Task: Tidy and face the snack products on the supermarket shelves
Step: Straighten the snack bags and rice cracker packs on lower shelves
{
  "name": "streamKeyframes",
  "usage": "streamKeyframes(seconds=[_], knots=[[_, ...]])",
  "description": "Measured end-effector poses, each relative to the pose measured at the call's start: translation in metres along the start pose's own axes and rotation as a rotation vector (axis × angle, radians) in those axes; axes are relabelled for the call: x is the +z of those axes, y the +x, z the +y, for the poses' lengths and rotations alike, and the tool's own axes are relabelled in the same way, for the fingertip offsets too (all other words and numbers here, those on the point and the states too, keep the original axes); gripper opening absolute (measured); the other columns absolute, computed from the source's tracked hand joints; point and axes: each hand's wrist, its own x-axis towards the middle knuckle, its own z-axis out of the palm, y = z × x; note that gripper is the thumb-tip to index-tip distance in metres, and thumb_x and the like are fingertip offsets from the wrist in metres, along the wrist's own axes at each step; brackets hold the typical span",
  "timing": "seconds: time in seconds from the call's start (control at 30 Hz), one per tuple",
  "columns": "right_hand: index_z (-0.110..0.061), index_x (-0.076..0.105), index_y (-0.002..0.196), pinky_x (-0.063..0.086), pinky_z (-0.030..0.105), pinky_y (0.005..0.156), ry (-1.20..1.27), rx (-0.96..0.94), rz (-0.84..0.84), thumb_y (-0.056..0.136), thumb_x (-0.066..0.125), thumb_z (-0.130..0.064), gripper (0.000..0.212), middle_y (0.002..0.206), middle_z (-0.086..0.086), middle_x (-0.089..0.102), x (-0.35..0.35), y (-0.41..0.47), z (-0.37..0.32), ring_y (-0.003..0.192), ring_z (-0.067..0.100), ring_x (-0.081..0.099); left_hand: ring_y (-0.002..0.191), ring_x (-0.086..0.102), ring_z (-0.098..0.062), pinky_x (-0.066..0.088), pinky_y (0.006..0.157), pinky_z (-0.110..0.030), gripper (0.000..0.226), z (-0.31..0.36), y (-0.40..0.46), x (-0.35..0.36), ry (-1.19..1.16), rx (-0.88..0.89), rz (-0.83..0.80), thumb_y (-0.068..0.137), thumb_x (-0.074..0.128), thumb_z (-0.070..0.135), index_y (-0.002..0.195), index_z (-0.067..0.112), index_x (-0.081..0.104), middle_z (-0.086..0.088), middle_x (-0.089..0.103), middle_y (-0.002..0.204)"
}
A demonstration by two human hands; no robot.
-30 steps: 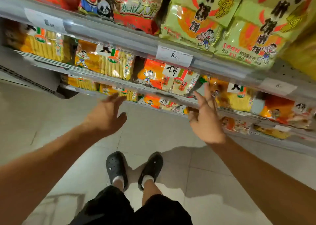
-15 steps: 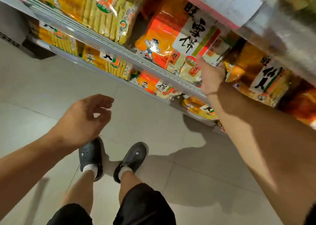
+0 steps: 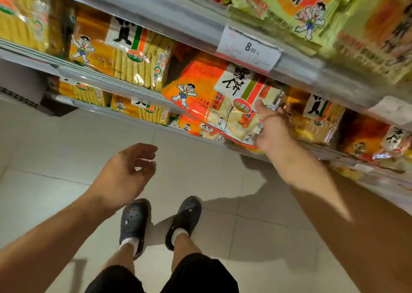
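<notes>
Right hand (image 3: 270, 126) reaches to the orange snack bag (image 3: 214, 98) on the middle shelf (image 3: 124, 86); fingers hidden behind its edge, grip unreadable. Glossy crinkled plastic film. Left hand (image 3: 124, 174) hangs loosely curled, holding nothing. Green bags (image 3: 296, 5) above, cropped, blurred.

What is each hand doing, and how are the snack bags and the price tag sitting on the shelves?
right hand: reaching to the shelf, on the orange rice cracker bag's edge; grip hidden
left hand: over the floor, fingers loosely curled, holding nothing
orange rice cracker bag: tilted, sticking out past the shelf edge
yellow rice cracker bag: upright, facing front
price tag: clipped to the shelf rail, reads 8.00
</notes>
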Motion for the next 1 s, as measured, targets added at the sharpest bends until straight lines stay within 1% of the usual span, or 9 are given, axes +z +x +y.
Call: streamKeyframes(seconds=[0.1,0.17,0.27,0.37,0.47,0.53,0.77,0.9,1.0], knots=[[-0.016,0.057,0.13,0.052,0.052,0.089,0.012,0.094,-0.142,0.085,0.072,-0.025,0.048,0.127,0.009,0.064,-0.036,-0.057,0.032,0.111,0.031,0.064,0.09,0.065,-0.003,0.046,0.063,-0.017,0.033,0.013,0.003,-0.016,-0.058,-0.016,-0.012,0.09,0.066,0.016,0.096,0.049,0.059,0.018,0.066,0.102],[-0.01,0.062,0.123,0.054,0.047,0.088,0.004,0.077,-0.136,0.088,0.069,-0.021,0.037,0.118,0.008,0.069,-0.058,-0.099,0.05,0.104,0.026,0.068,0.093,0.063,-0.014,0.044,0.068,-0.025,0.024,0.026,0.002,-0.025,-0.107,-0.079,-0.013,0.091,0.066,0.026,0.105,0.043,0.058,0.007,0.066,0.108],[-0.005,0.066,0.098,0.057,0.035,0.059,0.106,0.121,-0.118,0.079,0.07,-0.003,0.019,0.08,0.008,0.074,-0.083,-0.165,0.068,0.067,0.022,0.071,0.108,0.057,-0.026,0.041,0.08,-0.031,0.055,0.044,-0.007,-0.032,-0.08,-0.206,-0.111,0.089,0.068,0.03,0.138,0.021,0.046,-0.014,0.055,0.135],[-0.005,0.065,0.111,0.057,0.049,0.074,0.135,0.129,-0.09,0.08,0.07,0.0,0.032,0.102,0.019,0.072,-0.111,-0.217,0.082,0.092,0.039,0.07,0.116,0.057,-0.027,0.045,0.086,-0.037,0.09,0.065,-0.024,-0.026,0.033,-0.282,-0.343,0.071,0.074,0.053,0.145,0.02,0.037,-0.008,0.057,0.132],[-0.01,0.066,0.112,0.058,0.047,0.075,0.149,0.054,-0.034,0.078,0.071,0.001,0.036,0.102,0.015,0.073,-0.14,-0.255,0.085,0.092,0.036,0.071,0.093,0.07,-0.025,0.056,0.082,-0.042,0.039,0.086,-0.041,0.001,0.068,-0.261,-0.521,0.077,0.076,0.043,0.109,0.025,0.063,-0.005,0.074,0.102],[-0.011,0.066,0.109,0.059,0.044,0.072,0.188,0.008,0.033,0.076,0.074,0.0,0.035,0.099,0.014,0.074,-0.162,-0.273,0.086,0.089,0.034,0.072,0.083,0.073,-0.023,0.058,0.082,-0.046,0.022,0.099,-0.051,0.029,0.121,-0.186,-0.579,0.079,0.077,0.037,0.093,0.024,0.067,-0.002,0.077,0.09],[-0.011,0.06,0.116,0.057,0.052,0.081,0.321,-0.085,0.265,0.076,0.078,-0.007,0.044,0.102,0.013,0.074,-0.265,-0.307,0.097,0.09,0.034,0.072,0.079,0.073,-0.011,0.056,0.057,-0.023,0.047,0.166,-0.094,0.132,0.204,0.09,-0.736,0.065,0.08,0.045,0.106,0.03,0.063,0.007,0.076,0.094],[-0.018,0.061,0.114,0.057,0.05,0.081,0.272,-0.127,0.335,0.079,0.078,-0.02,0.039,0.099,0.004,0.075,-0.338,-0.311,0.112,0.086,0.025,0.073,0.091,0.07,-0.015,0.056,0.066,-0.03,0.059,0.192,-0.126,0.217,0.305,0.167,-0.777,0.073,0.079,0.042,0.122,0.032,0.049,0.008,0.069,0.108],[-0.019,0.059,0.114,0.06,0.035,0.067,0.283,-0.124,0.37,0.074,0.082,-0.028,0.047,0.094,-0.002,0.076,-0.411,-0.311,0.125,0.08,0.018,0.074,0.093,0.069,-0.019,0.058,0.079,-0.042,0.055,0.2,-0.16,0.299,0.353,0.179,-0.785,0.075,0.08,0.038,0.121,0.026,0.053,0.003,0.069,0.109]])
